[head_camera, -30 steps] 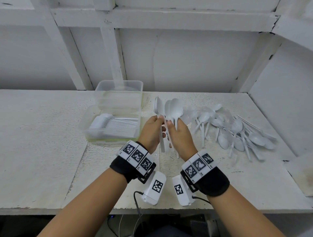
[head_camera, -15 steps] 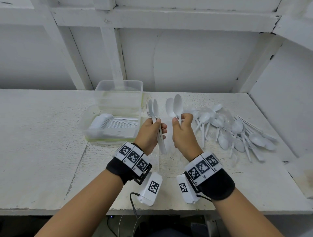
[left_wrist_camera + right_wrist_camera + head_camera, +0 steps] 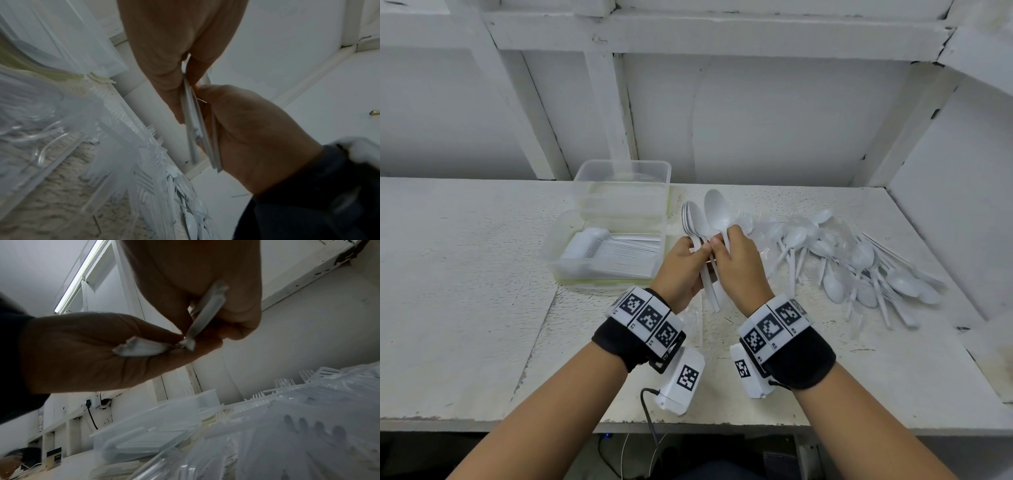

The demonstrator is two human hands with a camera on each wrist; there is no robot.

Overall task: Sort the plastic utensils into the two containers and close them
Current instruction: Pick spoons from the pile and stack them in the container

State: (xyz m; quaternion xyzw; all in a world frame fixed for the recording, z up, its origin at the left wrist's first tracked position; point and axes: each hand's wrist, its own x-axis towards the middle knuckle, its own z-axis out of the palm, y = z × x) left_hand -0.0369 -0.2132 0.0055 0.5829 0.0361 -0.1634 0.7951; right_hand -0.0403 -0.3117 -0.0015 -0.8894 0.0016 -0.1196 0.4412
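White-painted boards back a rough white table (image 3: 465,274), where two clear rectangular plastic containers stand toward the far edge, left of centre. The nearer, shallow container (image 3: 558,255) holds a neat row of white plastic utensils lying on their sides; the taller clear container (image 3: 621,192) stands just behind it, touching or nearly so. Above the table's middle the left hand (image 3: 679,270) curls its fingers and thumb round a nested stack of white plastic spoons (image 3: 693,219), bowls up, handles pointing down toward the near edge. The right hand (image 3: 739,267), touching the left, pinches the handle of a single white plastic spoon (image 3: 717,210), whose bowl rises just beside the stack. A loose heap of white plastic spoons and forks (image 3: 859,260) sprawls toward the table's right edge, with crumpled clear wrappers (image 3: 774,222) at its left side.
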